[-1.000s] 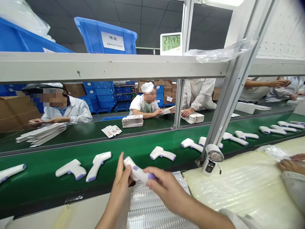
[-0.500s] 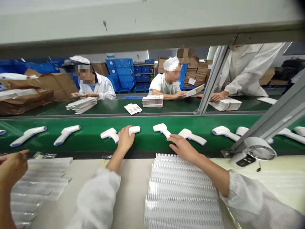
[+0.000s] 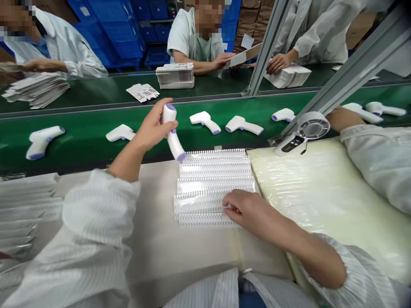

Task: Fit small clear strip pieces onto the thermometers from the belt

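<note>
White thermometer point(image 3: 171, 128) clenched in L hand point(image 3: 152, 126), grip tight, over green belt point(image 3: 83, 147); R hand point(image 3: 247, 209) grip released, resting on clear plastic trays point(image 3: 214, 182).

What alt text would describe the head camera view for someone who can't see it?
A person's left hand holds up a white handheld thermometer with purple trim above a green conveyor belt carrying more thermometers, while the right hand rests on overlapping rows of ribbed clear plastic packaging.
</note>
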Motion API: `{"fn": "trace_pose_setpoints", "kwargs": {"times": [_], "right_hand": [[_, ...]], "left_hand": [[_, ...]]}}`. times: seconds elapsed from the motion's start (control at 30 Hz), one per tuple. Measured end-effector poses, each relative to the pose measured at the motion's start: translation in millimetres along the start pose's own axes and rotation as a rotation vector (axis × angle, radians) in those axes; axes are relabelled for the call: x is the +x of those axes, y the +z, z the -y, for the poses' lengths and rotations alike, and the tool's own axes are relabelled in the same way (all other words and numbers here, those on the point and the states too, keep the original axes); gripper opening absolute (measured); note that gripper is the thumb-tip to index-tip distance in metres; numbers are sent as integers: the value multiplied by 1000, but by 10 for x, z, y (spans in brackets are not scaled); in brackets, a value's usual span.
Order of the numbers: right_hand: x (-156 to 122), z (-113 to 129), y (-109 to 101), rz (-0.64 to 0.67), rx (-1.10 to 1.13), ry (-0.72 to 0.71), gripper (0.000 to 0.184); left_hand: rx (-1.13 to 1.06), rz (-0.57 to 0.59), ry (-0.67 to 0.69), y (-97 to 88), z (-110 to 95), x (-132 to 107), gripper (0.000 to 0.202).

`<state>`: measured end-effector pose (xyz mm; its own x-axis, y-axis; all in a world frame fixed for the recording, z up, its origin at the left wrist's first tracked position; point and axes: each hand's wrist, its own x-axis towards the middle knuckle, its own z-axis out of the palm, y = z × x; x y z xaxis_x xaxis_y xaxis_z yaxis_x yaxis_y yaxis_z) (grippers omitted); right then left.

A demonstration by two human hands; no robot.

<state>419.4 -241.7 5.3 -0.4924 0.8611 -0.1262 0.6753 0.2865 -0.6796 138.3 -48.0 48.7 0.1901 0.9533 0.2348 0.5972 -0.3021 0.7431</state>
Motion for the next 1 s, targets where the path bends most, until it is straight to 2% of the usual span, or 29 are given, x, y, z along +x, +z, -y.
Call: {"fn": "trace_pose_setpoints", "kwargs": {"times": [0.13,0.23,0.3,0.37,0.47,0.53,0.63,0.7,0.77,0.87,1.0], "right_hand": [[56,64,98,81,-72,-28,15],[61,97,136,110,-119,-39,22],[24,114,122,88,-97,-46,25],[-39,127,53,75,14,-40,26],[-113,129,-137,19,435,-5,17],[-100,118,-258,-169,759,13,7],[20,98,-329,-485,1064,7,17],[116,90,-287,-574,1138,3,19],[178,91,-205,-608,1157,12,19],[195,103,-102,-611,1190,40,17],[180,108,-74,-601,1211,45,13]], "left_hand": [[-556,-4,-49,299,-393,-508,75],[-754,26,-107,516,-595,-782,70],[-794,68,-144,647,-664,-882,65],[-798,115,-178,757,-697,-942,59],[-808,138,-261,873,-751,-1020,53],[-840,158,-311,928,-818,-1090,49],[-895,270,-342,1003,-947,-1220,46],[-908,318,-342,1050,-1023,-1300,45],[-898,325,-341,1091,-1076,-1359,44],[-883,317,-356,1134,-1120,-1400,47],[-893,322,-376,1151,-1159,-1410,48]]}}
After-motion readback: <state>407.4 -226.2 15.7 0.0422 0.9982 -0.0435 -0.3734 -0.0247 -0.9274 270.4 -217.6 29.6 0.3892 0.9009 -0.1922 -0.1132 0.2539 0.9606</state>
